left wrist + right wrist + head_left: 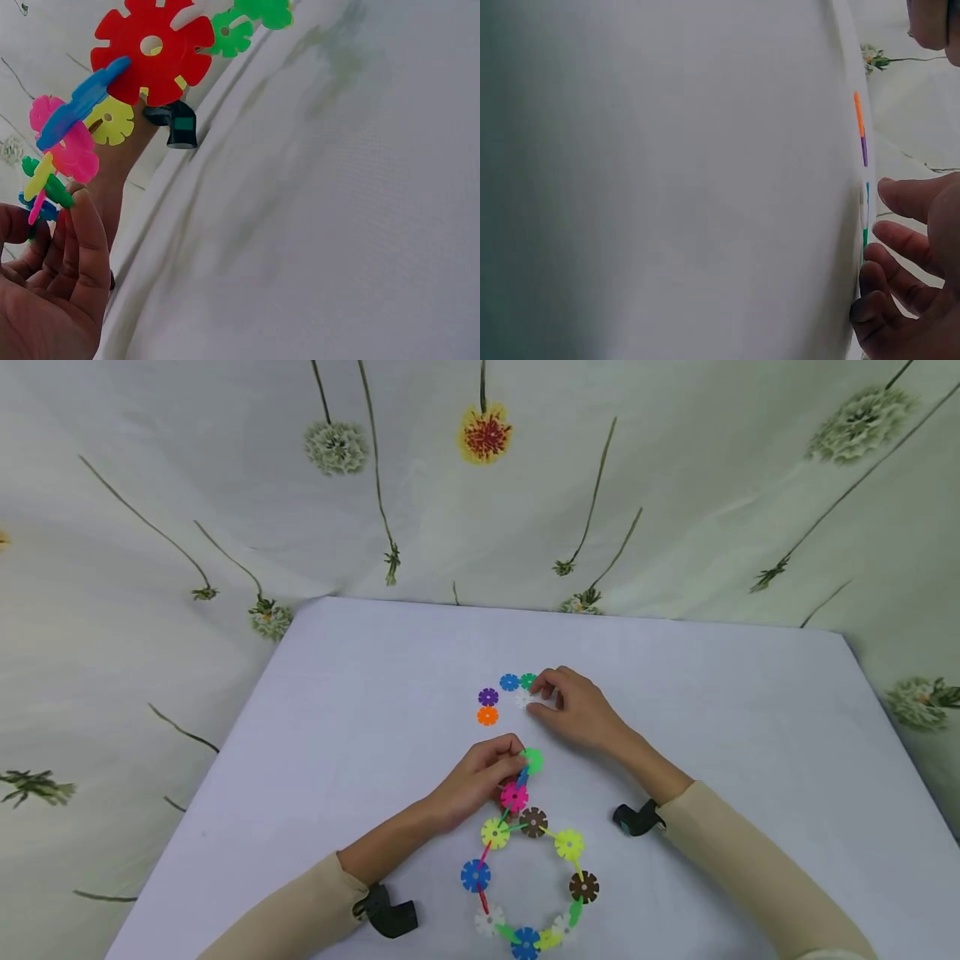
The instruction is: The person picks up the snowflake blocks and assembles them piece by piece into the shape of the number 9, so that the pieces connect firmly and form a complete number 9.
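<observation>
My left hand (476, 777) pinches a chain of slotted plastic flower discs by its upper end, next to a light green disc (533, 760) and a pink disc (514, 796). Below, the chain continues into a ring of linked discs, among them a blue disc (476, 876) and a brown disc (584, 887). In the left wrist view, a red disc (166, 54) hangs close to the camera, beyond the fingertips. My right hand (577, 706), fingers loosely bent and apart, hovers at a loose white disc (523, 699) and a green disc (528, 681), which its fingertips partly cover.
Beside the right hand lie a loose blue disc (509, 682), a purple disc (488, 697) and an orange disc (487, 716). The white-covered table (360, 693) meets a flower-patterned cloth (675, 527) at the back. Black cameras (392, 914) are worn on both wrists.
</observation>
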### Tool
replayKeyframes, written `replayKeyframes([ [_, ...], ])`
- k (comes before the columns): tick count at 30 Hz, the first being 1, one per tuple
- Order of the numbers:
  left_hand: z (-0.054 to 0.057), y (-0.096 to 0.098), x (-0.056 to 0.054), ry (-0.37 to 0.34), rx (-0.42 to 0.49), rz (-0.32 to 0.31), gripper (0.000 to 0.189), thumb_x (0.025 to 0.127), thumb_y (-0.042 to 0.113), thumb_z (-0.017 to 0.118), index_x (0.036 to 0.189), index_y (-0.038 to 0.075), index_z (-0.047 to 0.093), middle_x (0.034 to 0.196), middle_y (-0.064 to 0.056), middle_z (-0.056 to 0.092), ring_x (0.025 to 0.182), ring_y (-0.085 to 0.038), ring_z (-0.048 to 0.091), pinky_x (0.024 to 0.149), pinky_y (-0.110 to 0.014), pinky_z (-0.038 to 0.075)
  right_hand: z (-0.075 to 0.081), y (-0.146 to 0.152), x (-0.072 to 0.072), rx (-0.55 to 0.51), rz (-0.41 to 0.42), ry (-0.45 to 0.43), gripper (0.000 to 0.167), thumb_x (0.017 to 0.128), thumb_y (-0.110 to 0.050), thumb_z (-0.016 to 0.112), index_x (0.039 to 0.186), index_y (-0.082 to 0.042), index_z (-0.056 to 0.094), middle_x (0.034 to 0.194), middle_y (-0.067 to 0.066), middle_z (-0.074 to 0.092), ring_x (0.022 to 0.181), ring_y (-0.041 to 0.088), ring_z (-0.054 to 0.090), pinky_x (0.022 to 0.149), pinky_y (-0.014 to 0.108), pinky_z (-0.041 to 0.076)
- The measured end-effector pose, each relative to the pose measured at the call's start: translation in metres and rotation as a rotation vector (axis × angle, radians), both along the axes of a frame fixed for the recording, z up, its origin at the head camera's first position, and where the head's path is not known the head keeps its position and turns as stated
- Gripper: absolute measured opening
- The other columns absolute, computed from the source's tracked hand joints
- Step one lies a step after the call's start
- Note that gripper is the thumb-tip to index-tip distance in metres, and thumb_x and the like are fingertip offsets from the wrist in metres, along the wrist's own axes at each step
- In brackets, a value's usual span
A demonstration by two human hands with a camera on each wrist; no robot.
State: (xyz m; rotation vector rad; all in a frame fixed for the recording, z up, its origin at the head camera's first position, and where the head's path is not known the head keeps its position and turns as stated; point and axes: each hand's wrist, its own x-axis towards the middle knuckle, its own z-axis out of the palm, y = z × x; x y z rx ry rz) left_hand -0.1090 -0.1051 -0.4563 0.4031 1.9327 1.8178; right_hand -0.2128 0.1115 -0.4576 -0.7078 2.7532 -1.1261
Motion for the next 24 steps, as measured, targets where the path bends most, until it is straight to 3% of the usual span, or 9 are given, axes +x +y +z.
replayKeyframes([
  [4,-0.002,-0.004,-0.002,-0.001,0.001,0.006,0.021,0.113,0.021,0.050,0.104,0.003,0.057,0.080,0.003,0.044,0.067,-0.008,0.047,0.057,-0.023,0.050,-0.003,-0.008,-0.008,0.063,0.000,0.036,0.029,0.097,-0.034,0.080,0.115,-0.013,0.071,0.104,0.005,0.065,0.091,0.020,0.058,0.082,0.034,0.048],
  [11,-0.003,-0.006,-0.003,-0.007,0.004,-0.002,0.023,0.113,0.022,0.051,0.106,0.001,0.059,0.081,0.003,0.045,0.068,-0.007,0.049,0.058,-0.022,0.052,0.001,-0.014,-0.010,0.109,-0.005,-0.002,0.031,0.095,-0.032,0.081,0.115,-0.011,0.070,0.109,0.006,0.067,0.102,0.022,0.062,0.089,0.038,0.052],
  [24,-0.001,-0.007,-0.002,0.022,-0.022,-0.007,0.024,0.112,0.022,0.050,0.103,0.001,0.058,0.079,0.002,0.043,0.068,-0.008,0.047,0.059,-0.022,0.049,0.005,-0.016,-0.007,0.108,-0.004,-0.051,0.032,0.095,-0.028,0.081,0.118,-0.011,0.066,0.112,0.008,0.068,0.097,0.021,0.060,0.086,0.034,0.050],
])
